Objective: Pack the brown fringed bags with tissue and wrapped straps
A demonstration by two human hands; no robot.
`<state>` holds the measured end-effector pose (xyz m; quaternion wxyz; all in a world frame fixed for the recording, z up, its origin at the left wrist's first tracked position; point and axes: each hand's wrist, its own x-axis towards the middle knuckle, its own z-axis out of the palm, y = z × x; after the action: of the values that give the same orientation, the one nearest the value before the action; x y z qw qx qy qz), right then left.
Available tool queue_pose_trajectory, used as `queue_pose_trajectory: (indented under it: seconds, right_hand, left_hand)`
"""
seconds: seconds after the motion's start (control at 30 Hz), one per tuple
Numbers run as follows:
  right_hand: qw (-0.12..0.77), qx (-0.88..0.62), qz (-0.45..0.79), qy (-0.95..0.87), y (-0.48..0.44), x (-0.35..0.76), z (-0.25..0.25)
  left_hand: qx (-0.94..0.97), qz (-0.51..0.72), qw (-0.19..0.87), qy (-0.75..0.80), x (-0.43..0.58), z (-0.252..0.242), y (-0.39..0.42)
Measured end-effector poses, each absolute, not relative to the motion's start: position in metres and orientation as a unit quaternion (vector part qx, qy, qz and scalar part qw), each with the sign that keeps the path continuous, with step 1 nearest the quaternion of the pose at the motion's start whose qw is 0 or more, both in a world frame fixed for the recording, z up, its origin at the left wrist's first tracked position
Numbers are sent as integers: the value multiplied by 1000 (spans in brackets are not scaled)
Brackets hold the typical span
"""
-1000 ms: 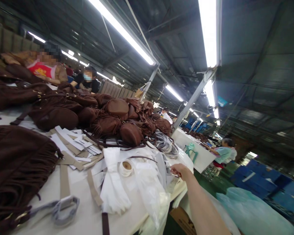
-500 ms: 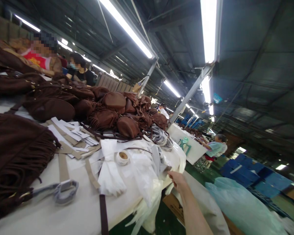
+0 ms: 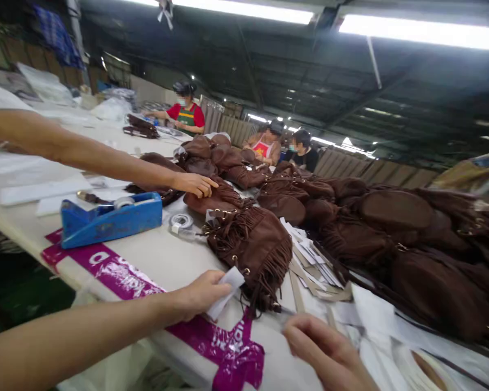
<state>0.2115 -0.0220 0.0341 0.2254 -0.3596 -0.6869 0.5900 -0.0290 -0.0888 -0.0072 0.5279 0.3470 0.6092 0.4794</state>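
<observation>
My left hand point(image 3: 201, 293) is closed in a pinch on a small white strip point(image 3: 227, 286), just in front of a brown fringed bag point(image 3: 256, 247) lying on the white table point(image 3: 24, 217). At the bottom edge my right hand point(image 3: 326, 350) is blurred, its fingers curled beside a thin grey strip point(image 3: 283, 311); whether it holds that strip is unclear. Under both hands lies a magenta-printed plastic sheet point(image 3: 118, 271). Another person's arm reaches in from the left, its hand point(image 3: 195, 184) resting on a brown bag behind the fringed one.
A blue tape dispenser point(image 3: 110, 220) and a clear tape roll point(image 3: 181, 221) sit left of the fringed bag. Paper strips point(image 3: 309, 260) and a long pile of brown bags point(image 3: 391, 228) fill the right. Three masked workers point(image 3: 186, 111) sit across the table.
The view has swung left, away from the table's end. My right hand has drawn back from the white wrapping there, and my left hand has come into view holding the strip.
</observation>
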Motion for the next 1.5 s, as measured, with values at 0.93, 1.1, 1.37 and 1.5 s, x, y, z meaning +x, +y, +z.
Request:
queue_pose_trajectory:
  seconds: [0.93,1.1,1.37,1.5]
  right_hand:
    - [199,-276,822,-457,-29,109,28]
    - [258,-283,809,-446,-36,111,30]
    - [409,-275,751,-440,-80,99,-5]
    - [448,-294,710,-456,-88,90,-25]
  left_hand:
    - [364,516,622,463,-42,-27,-84]
    - [335,523,617,483,-40,-26,-84]
    - [326,556,610,460,-37,-15,-90]
    - [339,553,637,417,-40,-15,-92]
